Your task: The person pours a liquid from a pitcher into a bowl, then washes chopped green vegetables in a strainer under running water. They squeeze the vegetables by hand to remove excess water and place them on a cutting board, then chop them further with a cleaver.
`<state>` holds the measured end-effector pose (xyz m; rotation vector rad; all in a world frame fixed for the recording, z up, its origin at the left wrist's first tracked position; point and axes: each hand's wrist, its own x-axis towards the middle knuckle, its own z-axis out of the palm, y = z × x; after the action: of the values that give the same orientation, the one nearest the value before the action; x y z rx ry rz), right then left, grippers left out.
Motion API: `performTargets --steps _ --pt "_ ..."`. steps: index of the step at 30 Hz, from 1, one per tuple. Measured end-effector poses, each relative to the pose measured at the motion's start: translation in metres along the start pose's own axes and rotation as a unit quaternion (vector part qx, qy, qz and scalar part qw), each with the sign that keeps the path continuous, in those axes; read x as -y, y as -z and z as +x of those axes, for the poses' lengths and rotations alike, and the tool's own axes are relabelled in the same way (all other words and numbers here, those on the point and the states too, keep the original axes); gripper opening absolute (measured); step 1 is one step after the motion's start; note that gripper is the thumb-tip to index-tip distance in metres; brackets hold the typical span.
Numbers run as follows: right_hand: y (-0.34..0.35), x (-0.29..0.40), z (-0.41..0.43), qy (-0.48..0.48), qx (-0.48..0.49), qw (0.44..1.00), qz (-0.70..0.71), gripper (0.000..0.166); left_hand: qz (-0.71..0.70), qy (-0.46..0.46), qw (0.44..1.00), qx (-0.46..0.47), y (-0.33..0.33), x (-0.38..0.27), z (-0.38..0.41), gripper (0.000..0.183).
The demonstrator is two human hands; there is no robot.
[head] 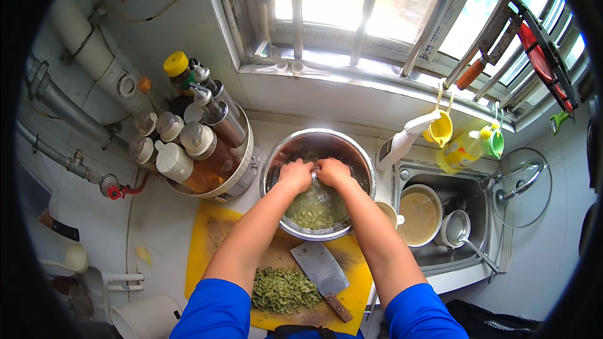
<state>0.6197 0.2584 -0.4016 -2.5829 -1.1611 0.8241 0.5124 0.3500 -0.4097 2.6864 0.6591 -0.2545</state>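
Observation:
Both of my hands reach into a large stainless steel bowl (271,156), close together near its far side. My left hand (297,175) and my right hand (332,171) have their fingertips down in cloudy water with chopped green pieces (313,214) in it. The fingertips are hidden, so I cannot tell what they grip. The bowl stands at the far edge of a yellow cutting board (200,230). On the board, between my forearms, lies a heap of chopped green vegetable (285,290). A cleaver (321,268) with a wooden handle lies to the right of the heap.
To the left, a round container (247,169) holds seasoning jars and oil bottles. A steel sink (431,261) at the right holds a pot of cloudy liquid (418,214) and a skimmer (456,228). A white spray bottle (400,143) stands between bowl and sink. Window bars rise behind.

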Motion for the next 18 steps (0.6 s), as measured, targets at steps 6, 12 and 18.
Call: performTargets --steps 6,12,18 --pt "0.004 -0.004 -0.021 -0.053 0.088 0.994 -0.025 0.033 -0.072 0.03 0.991 0.108 0.004 0.004 -0.015 0.033" --pt "-0.018 -0.01 -0.028 -0.08 0.1 0.991 -0.03 0.037 -0.131 -0.018 0.971 0.199 -0.018 0.021 -0.011 0.043" --pt "-0.03 -0.023 -0.033 -0.107 0.122 0.987 -0.003 0.048 -0.15 -0.028 0.965 0.212 -0.012 0.014 -0.017 0.048"
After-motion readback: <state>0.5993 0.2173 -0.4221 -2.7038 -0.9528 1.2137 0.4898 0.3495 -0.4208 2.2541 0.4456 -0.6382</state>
